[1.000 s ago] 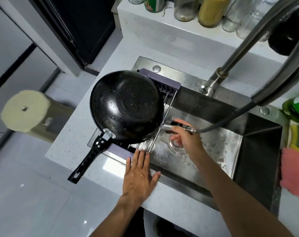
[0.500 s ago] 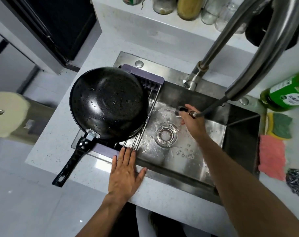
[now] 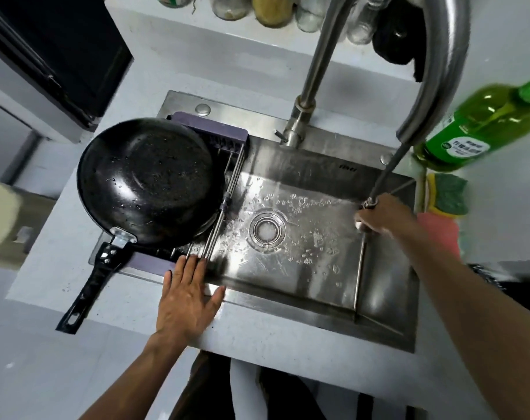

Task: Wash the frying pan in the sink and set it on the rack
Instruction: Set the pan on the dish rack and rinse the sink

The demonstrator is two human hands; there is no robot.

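Observation:
A black frying pan (image 3: 148, 180) lies upside down and wet on the purple-edged rack (image 3: 215, 134) over the sink's left end, its handle (image 3: 88, 286) sticking out over the counter toward me. My left hand (image 3: 188, 295) rests flat, fingers apart, on the sink's front rim beside the rack's rods. My right hand (image 3: 382, 216) is closed around the pull-out spray head (image 3: 369, 204) at the right side of the steel sink (image 3: 303, 277), its hose running up to the faucet (image 3: 315, 68).
A green soap bottle (image 3: 482, 125), a green-yellow sponge (image 3: 445, 192) and a pink cloth (image 3: 439, 234) sit on the counter right of the sink. Jars and bottles line the shelf (image 3: 227, 40) behind. The basin floor is wet around the drain (image 3: 266, 230).
My right hand has carried the spray head from beside the pan across the basin to the sink's right side. The left hand and the pan stayed put.

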